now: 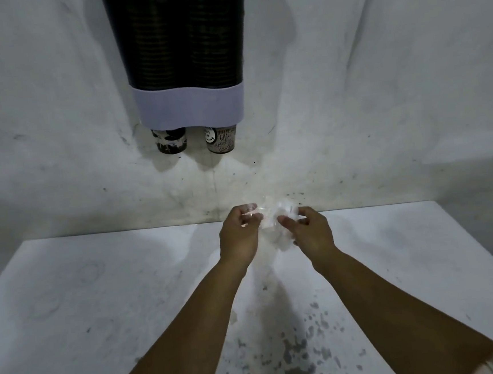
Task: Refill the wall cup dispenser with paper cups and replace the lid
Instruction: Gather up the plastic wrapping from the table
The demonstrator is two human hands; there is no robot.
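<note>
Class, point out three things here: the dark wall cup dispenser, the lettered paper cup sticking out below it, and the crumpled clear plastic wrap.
Dark wall cup dispenser [188, 102]: head view, pale bottom band.
Lettered paper cup [221, 140]: head view, printed side.
Crumpled clear plastic wrap [284, 210]: head view, bunched middle.

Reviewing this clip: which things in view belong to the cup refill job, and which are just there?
Job:
wall cup dispenser
two cups at its outlets
crumpled clear wrapper, held by left hand and right hand

Just there:
white table
stained wall
</note>
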